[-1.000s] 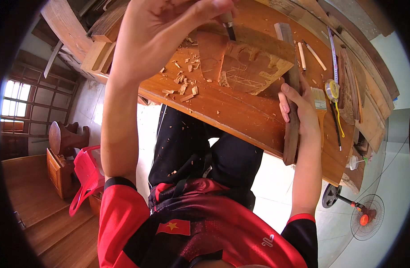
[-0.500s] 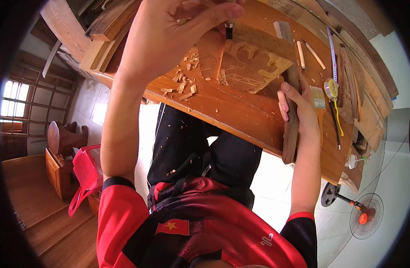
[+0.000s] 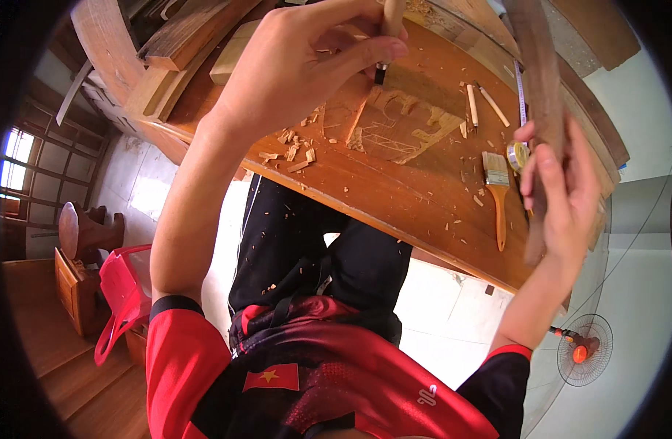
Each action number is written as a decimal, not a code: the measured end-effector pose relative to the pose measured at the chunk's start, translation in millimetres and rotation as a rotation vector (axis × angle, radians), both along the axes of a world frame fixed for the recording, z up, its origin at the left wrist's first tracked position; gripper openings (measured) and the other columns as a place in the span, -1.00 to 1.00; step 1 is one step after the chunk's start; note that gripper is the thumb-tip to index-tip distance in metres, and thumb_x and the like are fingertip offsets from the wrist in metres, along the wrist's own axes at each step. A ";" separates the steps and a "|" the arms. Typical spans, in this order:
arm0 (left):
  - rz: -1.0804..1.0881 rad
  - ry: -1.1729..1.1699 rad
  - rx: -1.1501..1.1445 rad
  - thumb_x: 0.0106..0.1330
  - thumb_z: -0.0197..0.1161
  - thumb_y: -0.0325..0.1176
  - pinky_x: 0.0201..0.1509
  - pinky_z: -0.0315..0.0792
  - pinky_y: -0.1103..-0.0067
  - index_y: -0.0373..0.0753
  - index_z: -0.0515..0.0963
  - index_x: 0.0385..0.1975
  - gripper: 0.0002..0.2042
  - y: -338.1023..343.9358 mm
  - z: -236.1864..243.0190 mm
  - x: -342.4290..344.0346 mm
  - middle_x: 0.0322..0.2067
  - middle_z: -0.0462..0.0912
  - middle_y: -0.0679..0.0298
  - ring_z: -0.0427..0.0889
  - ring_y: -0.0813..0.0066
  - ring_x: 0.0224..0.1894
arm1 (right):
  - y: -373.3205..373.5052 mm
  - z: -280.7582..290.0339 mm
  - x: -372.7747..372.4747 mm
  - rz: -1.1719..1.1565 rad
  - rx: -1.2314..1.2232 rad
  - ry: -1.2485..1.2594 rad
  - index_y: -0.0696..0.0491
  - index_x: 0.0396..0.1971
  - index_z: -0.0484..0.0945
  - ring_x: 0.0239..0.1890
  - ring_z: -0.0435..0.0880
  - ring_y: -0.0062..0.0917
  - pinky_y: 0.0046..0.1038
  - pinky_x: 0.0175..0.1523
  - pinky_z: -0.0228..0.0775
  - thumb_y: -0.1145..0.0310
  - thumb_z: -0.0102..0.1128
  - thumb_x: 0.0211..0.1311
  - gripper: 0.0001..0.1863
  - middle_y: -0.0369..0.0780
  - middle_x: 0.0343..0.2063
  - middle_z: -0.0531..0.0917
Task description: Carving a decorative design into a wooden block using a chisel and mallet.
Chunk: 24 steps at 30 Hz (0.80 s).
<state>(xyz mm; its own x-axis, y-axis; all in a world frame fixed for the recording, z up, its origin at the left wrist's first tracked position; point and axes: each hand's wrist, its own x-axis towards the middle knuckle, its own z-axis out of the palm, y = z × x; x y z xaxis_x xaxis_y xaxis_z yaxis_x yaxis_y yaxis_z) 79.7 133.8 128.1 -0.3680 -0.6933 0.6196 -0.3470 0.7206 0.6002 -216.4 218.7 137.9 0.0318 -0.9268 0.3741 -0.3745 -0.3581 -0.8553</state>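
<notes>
My left hand [image 3: 299,62] is closed around a chisel [image 3: 393,18] with a pale wooden handle and dark metal below. It holds the tool upright at the far edge of a carved wooden board [image 3: 409,132], which lies on the orange-brown table [image 3: 424,212]. Raised shapes and pencil lines mark the board's face. My right hand [image 3: 566,194] grips a long dark wooden bar [image 3: 539,66], lifted above the table's right side and apart from the chisel. Whether the blade touches the board is hard to make out.
Wood chips [image 3: 296,152] lie left of the board. To its right are two slim pale-handled tools [image 3: 473,106], a paintbrush [image 3: 500,197] and a tape measure [image 3: 517,155]. Planks [image 3: 193,40] stand at the far left. A red plastic chair [image 3: 124,293] and a fan [image 3: 583,350] stand off the table.
My right hand has raised the wooden bar from beside the board, up and to the right, uncovering the paintbrush. My left hand stays on the chisel. The whole view has shifted slightly.
</notes>
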 end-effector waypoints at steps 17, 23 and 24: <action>-0.011 -0.004 -0.118 0.38 0.40 -0.38 -0.42 0.54 0.51 -0.37 0.66 -0.17 -0.81 -7.0 -11.8 -6.4 -0.43 0.75 0.17 0.71 0.46 -0.49 | -8.2 105.1 -7.0 -0.095 -0.243 0.491 0.00 0.40 0.46 -0.48 0.37 -0.85 -0.76 -0.39 0.17 0.30 0.17 0.52 -0.50 -0.33 -0.20 0.68; -0.003 -0.006 -0.101 0.39 0.39 -0.36 -0.45 0.49 0.50 -0.39 0.67 -0.17 -0.80 -4.3 -12.7 -4.2 -0.47 0.71 0.18 0.63 0.52 -0.52 | 1.7 103.4 25.1 -0.157 -0.201 0.628 -0.05 0.39 0.49 -0.48 0.31 -0.87 -0.75 -0.41 0.10 0.22 0.12 0.56 -0.53 -0.38 -0.25 0.60; 0.006 -0.014 -0.126 0.40 0.39 -0.35 -0.45 0.47 0.50 -0.39 0.67 -0.18 -0.80 -3.0 -11.5 -4.5 -0.48 0.71 0.18 0.62 0.53 -0.52 | -0.1 103.1 22.7 -0.157 -0.199 0.627 -0.05 0.39 0.49 -0.48 0.31 -0.87 -0.75 -0.41 0.10 0.22 0.12 0.56 -0.53 -0.38 -0.25 0.60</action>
